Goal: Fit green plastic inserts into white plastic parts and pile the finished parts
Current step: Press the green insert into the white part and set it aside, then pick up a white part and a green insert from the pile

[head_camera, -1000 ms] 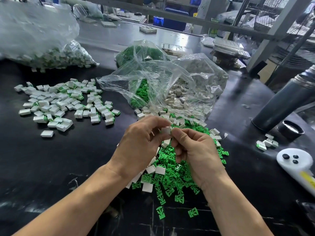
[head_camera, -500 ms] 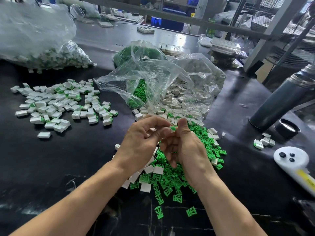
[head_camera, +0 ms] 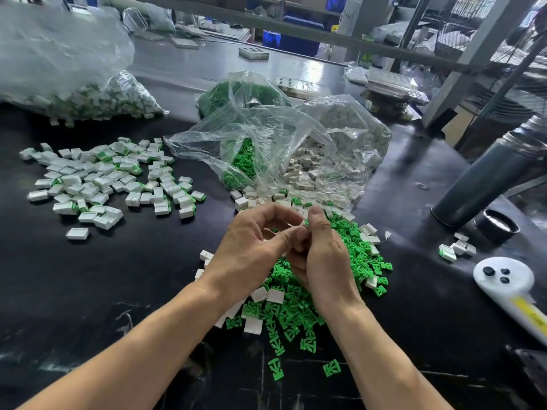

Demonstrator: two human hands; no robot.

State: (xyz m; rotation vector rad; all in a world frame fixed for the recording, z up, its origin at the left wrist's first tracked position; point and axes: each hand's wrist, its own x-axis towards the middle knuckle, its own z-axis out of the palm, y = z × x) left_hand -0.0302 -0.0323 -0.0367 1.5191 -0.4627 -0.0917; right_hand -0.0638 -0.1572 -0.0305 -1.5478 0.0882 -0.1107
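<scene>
Couldn't really see what the left hand [head_camera: 251,247] and right hand [head_camera: 322,255] pinched between them, fingers covered it; just a green sliver [head_camera: 306,222] peeked out.

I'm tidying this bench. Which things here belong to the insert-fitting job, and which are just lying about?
Job:
loose green inserts
loose white parts
finished pile
supply bag
bag of finished parts
left hand and right hand, working together

Lying about:
dark flask
its cap
white controller
</scene>
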